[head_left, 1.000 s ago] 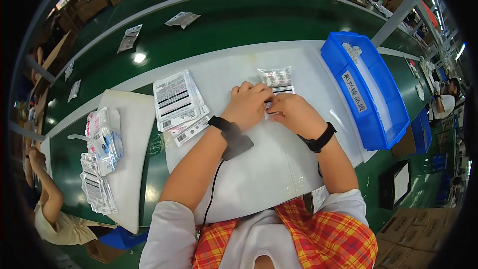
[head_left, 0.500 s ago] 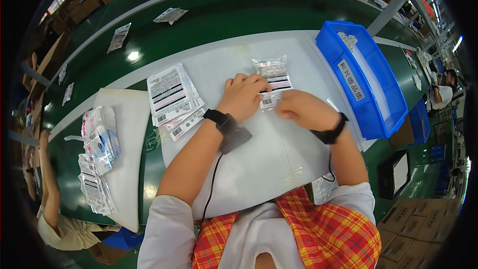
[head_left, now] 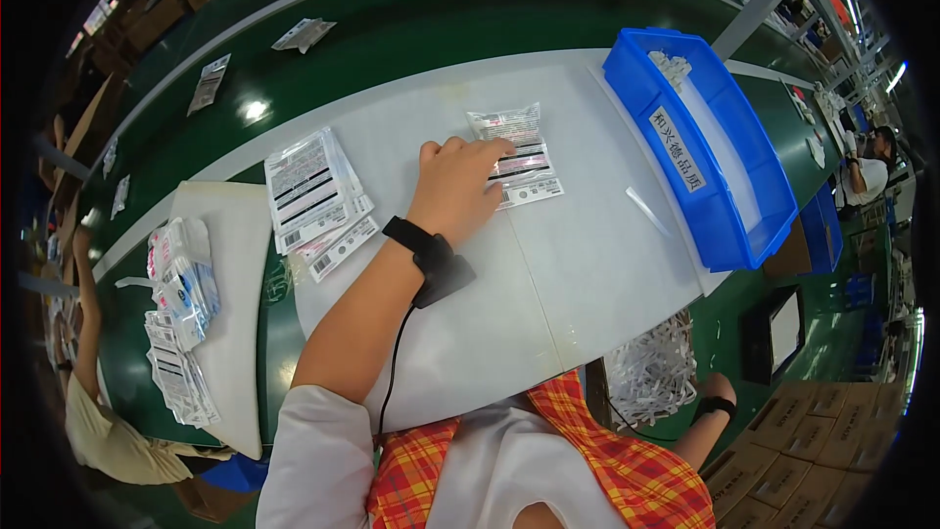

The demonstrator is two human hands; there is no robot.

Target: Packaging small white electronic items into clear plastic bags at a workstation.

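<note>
Glare spots the green surface (head_left: 392, 24); edges curve.

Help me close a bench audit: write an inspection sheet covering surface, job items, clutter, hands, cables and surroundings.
Surface: white mat with a seam.
Job items: silver packet on the mat; packet stack, fanned, to its left.
Clutter: packet pile on the left board; two loose packets on the far green surface; white pieces in the blue tray.
Hands: left hand over the silver packet's left edge, grip unclear; right hand off the mat beside clear strips, grip unclear.
Cables: black cable from the left wrist device to the mat's near edge.
Surroundings: person at right, another person's arm at left, cartons at lower right.
</note>
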